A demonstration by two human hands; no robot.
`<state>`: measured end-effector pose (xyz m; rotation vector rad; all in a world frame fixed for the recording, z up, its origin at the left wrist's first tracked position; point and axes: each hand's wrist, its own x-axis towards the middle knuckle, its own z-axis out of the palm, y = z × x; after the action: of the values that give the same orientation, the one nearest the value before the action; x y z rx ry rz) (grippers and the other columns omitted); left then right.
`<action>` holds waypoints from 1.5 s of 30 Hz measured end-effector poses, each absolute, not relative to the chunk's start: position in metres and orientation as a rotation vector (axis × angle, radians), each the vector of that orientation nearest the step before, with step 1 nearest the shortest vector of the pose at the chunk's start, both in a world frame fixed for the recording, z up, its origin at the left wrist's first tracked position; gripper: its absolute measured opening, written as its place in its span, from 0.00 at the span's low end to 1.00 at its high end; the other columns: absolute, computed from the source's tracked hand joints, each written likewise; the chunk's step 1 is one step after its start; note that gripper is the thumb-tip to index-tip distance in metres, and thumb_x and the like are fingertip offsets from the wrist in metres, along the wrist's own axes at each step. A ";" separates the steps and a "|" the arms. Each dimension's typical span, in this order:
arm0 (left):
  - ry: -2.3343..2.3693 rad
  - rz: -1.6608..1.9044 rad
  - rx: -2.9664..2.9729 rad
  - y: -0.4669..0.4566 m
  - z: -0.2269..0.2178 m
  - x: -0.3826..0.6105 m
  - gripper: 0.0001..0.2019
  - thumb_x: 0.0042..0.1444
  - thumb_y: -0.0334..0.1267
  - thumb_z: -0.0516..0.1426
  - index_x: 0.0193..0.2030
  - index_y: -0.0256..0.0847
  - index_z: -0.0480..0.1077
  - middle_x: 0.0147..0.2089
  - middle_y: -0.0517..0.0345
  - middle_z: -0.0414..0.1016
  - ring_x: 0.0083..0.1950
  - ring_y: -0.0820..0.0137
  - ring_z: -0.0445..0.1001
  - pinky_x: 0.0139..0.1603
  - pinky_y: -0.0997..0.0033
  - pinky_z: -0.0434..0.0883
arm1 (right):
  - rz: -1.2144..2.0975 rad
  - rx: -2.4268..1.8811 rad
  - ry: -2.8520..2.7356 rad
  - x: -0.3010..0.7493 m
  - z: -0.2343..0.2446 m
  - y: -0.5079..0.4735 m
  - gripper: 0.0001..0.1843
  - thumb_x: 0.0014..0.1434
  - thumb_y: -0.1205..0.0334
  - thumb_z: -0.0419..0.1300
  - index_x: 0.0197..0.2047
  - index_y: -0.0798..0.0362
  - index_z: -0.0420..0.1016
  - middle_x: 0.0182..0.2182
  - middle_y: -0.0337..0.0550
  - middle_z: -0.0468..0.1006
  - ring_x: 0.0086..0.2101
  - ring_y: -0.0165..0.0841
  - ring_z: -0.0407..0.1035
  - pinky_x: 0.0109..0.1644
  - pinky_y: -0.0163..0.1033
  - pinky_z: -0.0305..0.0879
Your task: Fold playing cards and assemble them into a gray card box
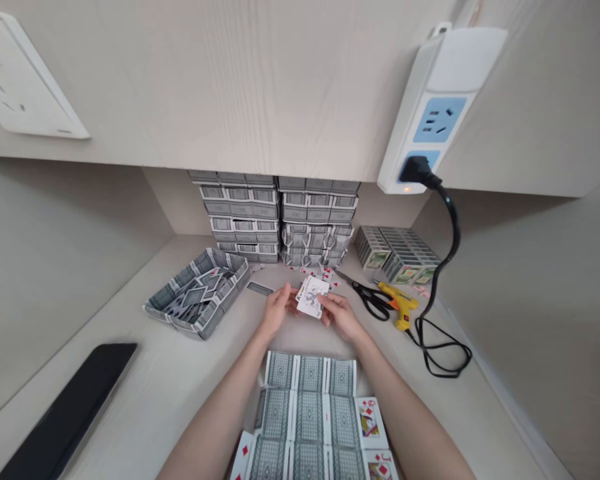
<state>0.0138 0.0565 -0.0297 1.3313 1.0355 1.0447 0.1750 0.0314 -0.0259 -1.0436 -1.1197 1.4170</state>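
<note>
Between my hands is a small bunch of playing cards (312,297), with a joker face up on top and a king peeking out behind it. My right hand (341,315) pinches the cards at their right edge. On their left side, the fingers of my left hand (279,308) curl behind the same cards and seem to touch them. Below my wrists lies a panel of joined playing cards (310,417), mostly backs up in rows, with a red queen and jack showing at its right side. Loose cards (325,273) lie just beyond my hands.
Stacked card boxes (245,210) stand at the back. At left are a card-made tray (220,317) full of loose cards and a black flat object (75,407). Scissors (373,300), a yellow glue gun (403,303) with a black cord, and card packs (405,247) sit at right.
</note>
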 end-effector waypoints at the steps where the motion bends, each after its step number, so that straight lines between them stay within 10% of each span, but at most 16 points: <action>1: 0.978 1.026 1.239 0.058 -0.029 0.014 0.27 0.53 0.57 0.44 0.37 0.33 0.68 0.27 0.53 0.72 0.24 0.72 0.68 0.24 0.74 0.62 | 1.444 -1.024 -1.122 0.175 -0.025 0.031 0.18 0.47 0.48 0.59 0.22 0.56 0.67 0.11 0.34 0.66 0.11 0.23 0.55 0.15 0.31 0.47; 16: 0.867 0.818 1.222 0.061 -0.018 0.006 0.16 0.38 0.47 0.62 0.23 0.33 0.72 0.23 0.57 0.69 0.28 0.73 0.65 0.30 0.74 0.62 | 1.479 -1.027 -1.277 0.177 -0.034 0.031 0.19 0.46 0.45 0.59 0.22 0.55 0.67 0.12 0.34 0.68 0.10 0.23 0.55 0.13 0.31 0.44; 45: 1.295 1.030 1.811 0.059 -0.036 0.015 0.18 0.54 0.49 0.47 0.22 0.38 0.62 0.18 0.63 0.62 0.22 0.75 0.60 0.23 0.77 0.56 | 1.443 -1.136 -1.473 0.170 -0.034 0.030 0.21 0.50 0.44 0.54 0.21 0.55 0.64 0.13 0.35 0.70 0.10 0.24 0.60 0.15 0.30 0.49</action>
<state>0.0148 0.0588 -0.0364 1.8109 1.2947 1.0297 0.1695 0.0297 -0.0335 -1.1362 -1.4727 1.4432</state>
